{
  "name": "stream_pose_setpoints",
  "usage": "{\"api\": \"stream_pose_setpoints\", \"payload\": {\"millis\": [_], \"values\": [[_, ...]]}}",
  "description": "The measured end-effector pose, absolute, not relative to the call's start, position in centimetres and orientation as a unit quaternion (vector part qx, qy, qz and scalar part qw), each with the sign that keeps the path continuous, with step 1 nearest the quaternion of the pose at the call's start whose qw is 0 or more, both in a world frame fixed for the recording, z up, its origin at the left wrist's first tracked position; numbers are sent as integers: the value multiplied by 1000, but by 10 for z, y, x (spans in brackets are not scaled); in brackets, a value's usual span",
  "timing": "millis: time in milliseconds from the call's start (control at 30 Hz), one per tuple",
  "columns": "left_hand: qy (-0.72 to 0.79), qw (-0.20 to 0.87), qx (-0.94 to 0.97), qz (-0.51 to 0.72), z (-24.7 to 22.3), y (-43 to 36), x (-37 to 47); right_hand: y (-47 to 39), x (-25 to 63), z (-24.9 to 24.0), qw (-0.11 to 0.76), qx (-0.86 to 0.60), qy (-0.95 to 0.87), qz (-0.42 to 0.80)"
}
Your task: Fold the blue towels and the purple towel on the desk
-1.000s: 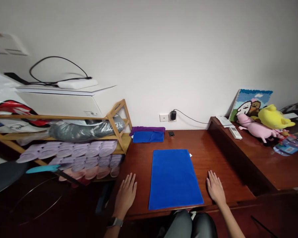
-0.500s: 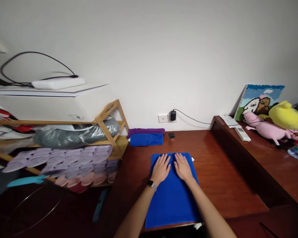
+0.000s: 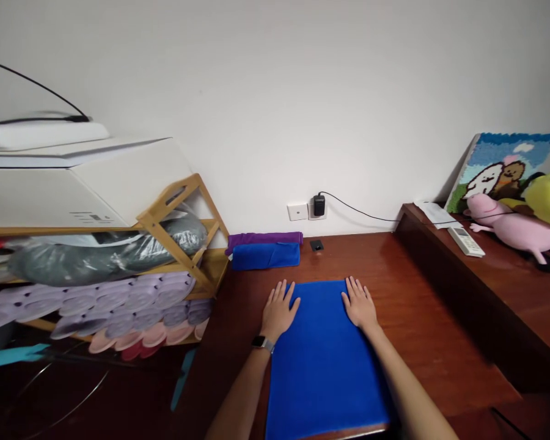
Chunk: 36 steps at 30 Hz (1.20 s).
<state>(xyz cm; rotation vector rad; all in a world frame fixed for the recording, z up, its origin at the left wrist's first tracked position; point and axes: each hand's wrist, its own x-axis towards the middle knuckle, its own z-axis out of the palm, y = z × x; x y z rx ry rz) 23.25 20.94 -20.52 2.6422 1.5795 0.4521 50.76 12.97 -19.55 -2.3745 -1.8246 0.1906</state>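
A blue cloth (image 3: 325,360) lies spread flat on the reddish-brown table (image 3: 421,324), its near end at the table's front edge. My left hand (image 3: 278,310), with a watch on the wrist, rests palm down over the cloth's far left corner, fingers apart. Over the far right corner lies my right hand (image 3: 360,305), flat with its fingers outstretched. Neither hand grips anything. Beyond them, a folded blue cloth (image 3: 266,256) and a purple cloth (image 3: 286,236) sit side by side against the wall.
A wooden rack (image 3: 206,269) with slippers (image 3: 114,295) and a white box (image 3: 119,183) stands at the left. A charger (image 3: 319,205) is in the wall socket, its cable running right. The raised right surface holds a remote (image 3: 466,241), a pink plush (image 3: 513,226) and a picture (image 3: 504,171).
My hands have moved apart, from near the middle of the cloth's far end out to its two far corners. The view has shifted slightly closer.
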Motion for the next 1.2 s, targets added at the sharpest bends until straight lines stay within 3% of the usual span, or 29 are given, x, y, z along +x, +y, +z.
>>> {"api": "stream_pose_setpoints", "payload": {"millis": [200, 333, 600, 933, 1200], "values": [[513, 5, 847, 136, -195, 211, 225, 127, 515, -184, 55, -800, -593, 69], [484, -18, 858, 170, -189, 184, 252, 121, 479, -174, 98, -781, -616, 35], [446, 9, 884, 140, -207, 140, 278, 99, 411, -196, 118, -698, -705, 39], [510, 1, 846, 154, -211, 156, 205, 72, 516, -191, 88, -795, -596, 78], [521, -4, 841, 145, -203, 151, 205, 67, 517, -183, 78, -792, -598, 100]]}}
